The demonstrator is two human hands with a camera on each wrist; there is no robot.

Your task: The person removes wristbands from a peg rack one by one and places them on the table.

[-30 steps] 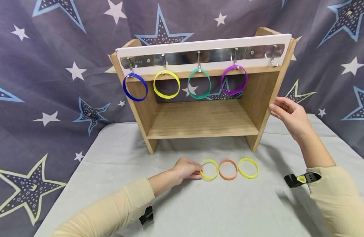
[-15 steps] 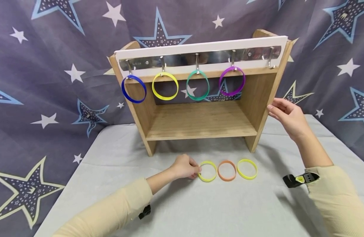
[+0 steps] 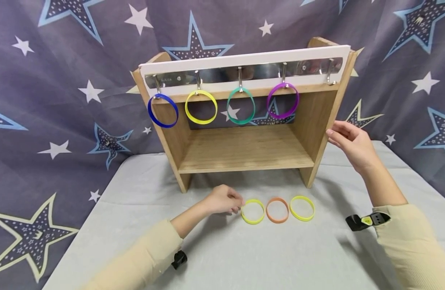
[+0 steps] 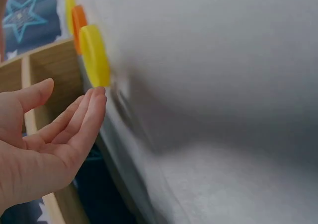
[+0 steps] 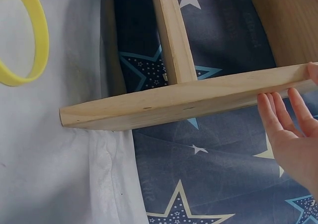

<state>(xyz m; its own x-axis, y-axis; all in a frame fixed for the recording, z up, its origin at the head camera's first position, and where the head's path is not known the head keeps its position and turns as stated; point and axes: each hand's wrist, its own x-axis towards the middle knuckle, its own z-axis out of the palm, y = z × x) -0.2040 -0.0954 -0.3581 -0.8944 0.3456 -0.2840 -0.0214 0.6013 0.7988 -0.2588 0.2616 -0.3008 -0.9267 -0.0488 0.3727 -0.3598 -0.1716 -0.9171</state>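
Three silicone wristbands lie in a row on the table: a yellow wristband (image 3: pixel 253 222), an orange wristband (image 3: pixel 278 221) and another yellow wristband (image 3: pixel 303 219). My left hand (image 3: pixel 222 200) is just left of the first one, thumb apart from the fingers, holding nothing. In the left wrist view its fingertips come close to that yellow band; contact is unclear. At the wooden shelf's right side panel (image 5: pixel 164 105), my right hand (image 3: pixel 354 145) touches the outer face with extended fingers, its thumb by the front edge. Blue (image 3: pixel 166 125), yellow (image 3: pixel 201 122), green (image 3: pixel 241 122) and purple (image 3: pixel 281 117) wristbands hang from hooks.
A metal hook strip (image 3: pixel 222 75) on a white board runs along the shelf's top front. Its far right hook (image 3: pixel 329 72) bears no band. The wooden shelf (image 3: pixel 244 149) stands on a pale cloth-covered table (image 3: pixel 273 257), before a star-patterned curtain (image 3: pixel 113 60).
My left hand has drawn slightly left and back from the near yellow wristband, which it was touching before. The right hand stays at the side panel. The view has shifted slightly.
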